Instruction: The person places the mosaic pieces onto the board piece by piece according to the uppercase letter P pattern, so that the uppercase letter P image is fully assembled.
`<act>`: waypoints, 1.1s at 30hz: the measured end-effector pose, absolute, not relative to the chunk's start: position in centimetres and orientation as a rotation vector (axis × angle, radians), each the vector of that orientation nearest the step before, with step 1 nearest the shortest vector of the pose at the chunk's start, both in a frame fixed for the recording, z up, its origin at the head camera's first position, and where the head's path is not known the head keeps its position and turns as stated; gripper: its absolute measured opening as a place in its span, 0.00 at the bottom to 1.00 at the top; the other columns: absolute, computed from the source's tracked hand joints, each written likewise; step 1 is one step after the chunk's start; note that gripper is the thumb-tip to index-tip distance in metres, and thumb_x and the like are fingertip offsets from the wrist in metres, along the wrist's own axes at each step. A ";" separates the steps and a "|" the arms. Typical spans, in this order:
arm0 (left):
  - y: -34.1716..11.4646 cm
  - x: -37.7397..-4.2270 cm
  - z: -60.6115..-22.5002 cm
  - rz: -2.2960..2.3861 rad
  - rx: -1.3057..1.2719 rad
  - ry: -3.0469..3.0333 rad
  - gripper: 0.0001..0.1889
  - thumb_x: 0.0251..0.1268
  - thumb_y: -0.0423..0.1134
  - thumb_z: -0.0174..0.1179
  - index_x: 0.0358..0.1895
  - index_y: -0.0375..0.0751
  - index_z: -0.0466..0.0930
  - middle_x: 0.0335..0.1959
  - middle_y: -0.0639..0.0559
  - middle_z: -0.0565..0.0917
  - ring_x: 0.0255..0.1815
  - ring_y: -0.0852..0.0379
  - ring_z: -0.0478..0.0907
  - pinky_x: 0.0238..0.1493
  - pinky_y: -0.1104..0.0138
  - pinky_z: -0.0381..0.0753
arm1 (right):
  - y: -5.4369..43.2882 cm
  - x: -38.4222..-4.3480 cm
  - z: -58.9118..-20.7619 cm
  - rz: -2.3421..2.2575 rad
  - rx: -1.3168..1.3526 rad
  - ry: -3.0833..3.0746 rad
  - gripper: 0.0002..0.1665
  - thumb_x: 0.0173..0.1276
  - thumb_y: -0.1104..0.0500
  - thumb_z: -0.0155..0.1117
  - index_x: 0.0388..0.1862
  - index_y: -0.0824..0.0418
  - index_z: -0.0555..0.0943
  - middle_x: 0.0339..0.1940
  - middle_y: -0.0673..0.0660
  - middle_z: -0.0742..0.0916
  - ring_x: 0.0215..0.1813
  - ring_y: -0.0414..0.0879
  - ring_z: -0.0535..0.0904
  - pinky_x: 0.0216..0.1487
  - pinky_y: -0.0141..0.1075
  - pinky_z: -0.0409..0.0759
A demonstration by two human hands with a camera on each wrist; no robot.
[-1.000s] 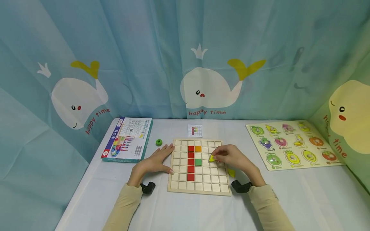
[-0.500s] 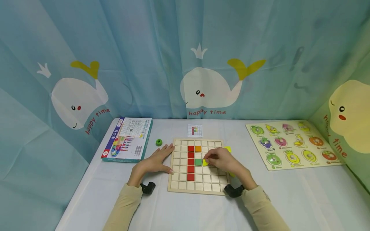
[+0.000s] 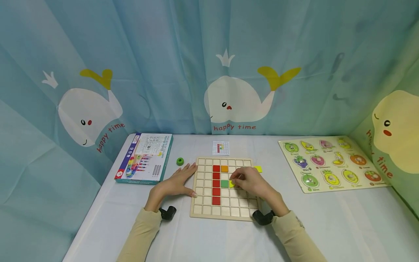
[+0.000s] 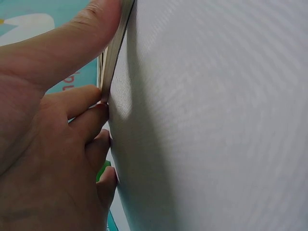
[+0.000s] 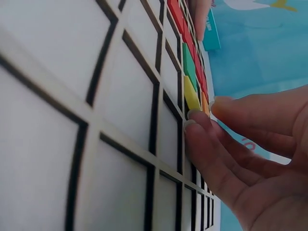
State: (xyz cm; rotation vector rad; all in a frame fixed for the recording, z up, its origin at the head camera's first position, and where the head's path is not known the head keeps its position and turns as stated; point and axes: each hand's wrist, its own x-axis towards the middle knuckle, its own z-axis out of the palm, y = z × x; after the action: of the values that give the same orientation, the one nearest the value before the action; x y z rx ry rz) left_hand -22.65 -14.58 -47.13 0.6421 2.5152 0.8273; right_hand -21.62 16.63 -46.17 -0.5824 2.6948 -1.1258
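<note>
In the head view a wooden grid board (image 3: 233,211) lies on the table, with a column of several red tiles (image 3: 216,191). An orange tile (image 3: 224,169) and a green tile (image 3: 224,183) sit in cells to the right of that column. My right hand (image 3: 250,181) pinches a yellow tile (image 5: 191,94) at the cell beside the green one; its near end tilts slightly up in the right wrist view. Fingertips partly cover it. Along the board's left edge rests my left hand (image 3: 175,183), fingers spread, thumb touching the frame (image 4: 115,53).
Behind the board lies a small pattern card (image 3: 220,148). Another yellow tile (image 3: 258,169) is by the board's right edge. A green bead (image 3: 180,161) and a toy box (image 3: 145,158) are at left, a fruit puzzle (image 3: 334,164) at right.
My right hand has moved left across the board, bringing the yellow tile next to the green one. A yellow tile at the board's lower right is now hidden. The left hand stays put.
</note>
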 end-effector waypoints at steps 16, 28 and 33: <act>-14.7 -22.7 -47.1 0.847 0.655 2.507 0.57 0.57 0.46 0.76 0.83 0.36 0.48 0.86 0.43 0.47 0.87 0.42 0.38 0.86 0.47 0.35 | 18.2 -20.8 -45.5 -1.137 -0.633 2.753 0.06 0.71 0.69 0.65 0.42 0.63 0.88 0.44 0.57 0.90 0.44 0.48 0.87 0.47 0.41 0.88; -14.7 -22.7 -46.9 0.854 0.631 2.498 0.57 0.57 0.46 0.76 0.83 0.36 0.48 0.86 0.43 0.47 0.87 0.42 0.37 0.86 0.48 0.34 | 22.3 -18.2 -46.4 -1.107 -0.520 2.819 0.09 0.69 0.69 0.66 0.45 0.61 0.87 0.43 0.54 0.90 0.39 0.40 0.81 0.37 0.31 0.82; -14.7 -22.7 -47.1 0.848 0.635 2.498 0.57 0.57 0.46 0.76 0.83 0.35 0.48 0.86 0.42 0.47 0.87 0.42 0.37 0.86 0.47 0.35 | 23.5 -17.6 -46.3 -1.099 -0.504 2.832 0.09 0.68 0.69 0.67 0.45 0.62 0.87 0.41 0.53 0.90 0.37 0.40 0.81 0.36 0.30 0.82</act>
State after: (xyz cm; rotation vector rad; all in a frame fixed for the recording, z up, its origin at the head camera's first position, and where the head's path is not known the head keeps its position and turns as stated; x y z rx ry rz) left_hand -22.69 -14.65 -47.09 0.6346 2.4980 0.8480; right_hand -17.64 23.46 -46.28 -0.5042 2.8319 -1.0987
